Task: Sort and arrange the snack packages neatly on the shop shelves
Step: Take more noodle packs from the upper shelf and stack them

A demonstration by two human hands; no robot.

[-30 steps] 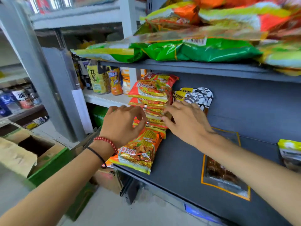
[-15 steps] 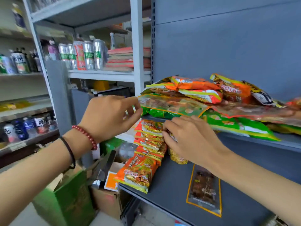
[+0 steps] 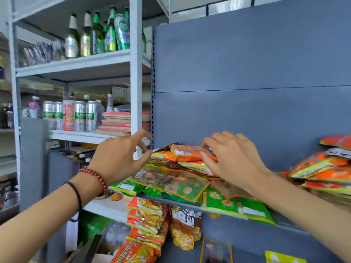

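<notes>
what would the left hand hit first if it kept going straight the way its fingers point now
Most likely the near end of the orange snack packet on top of the pile. The left hand is open, fingers aimed right and slightly up toward it. Depth is unclear; it could instead brush the grey back panel.

Two hands reach in, the left hand [image 3: 115, 156] and the right hand [image 3: 233, 158]. Five beverage cans [image 3: 73, 115] stand in a row on the white side shelf [image 3: 79, 135]. Above them, roughly six green glass bottles [image 3: 98, 33] crowd together; overlap hides the exact count. The snack packets [image 3: 171, 179] are too heaped to count.
</notes>
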